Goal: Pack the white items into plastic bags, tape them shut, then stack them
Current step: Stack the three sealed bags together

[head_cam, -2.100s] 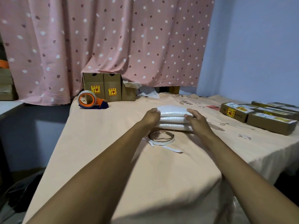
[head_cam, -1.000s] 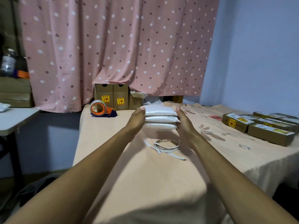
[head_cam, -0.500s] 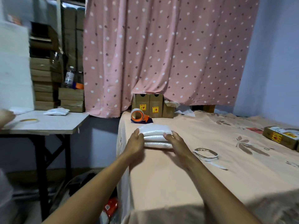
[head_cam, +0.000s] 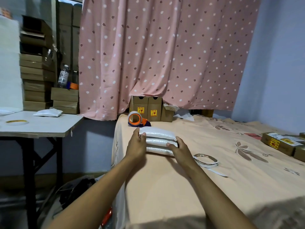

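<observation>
Three bagged packs [head_cam: 158, 140] stacked flat, long axis left-right, left hand [head_cam: 136, 145] and right hand [head_cam: 179, 149] clamping opposite ends

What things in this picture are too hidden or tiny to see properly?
- Head view, stack of bagged packs: both ends hidden by the left hand and right hand.
- Head view, yellow labels on the upright boxes: print too small.
- Head view, flat boxes at right: cut off by the picture edge.
</observation>
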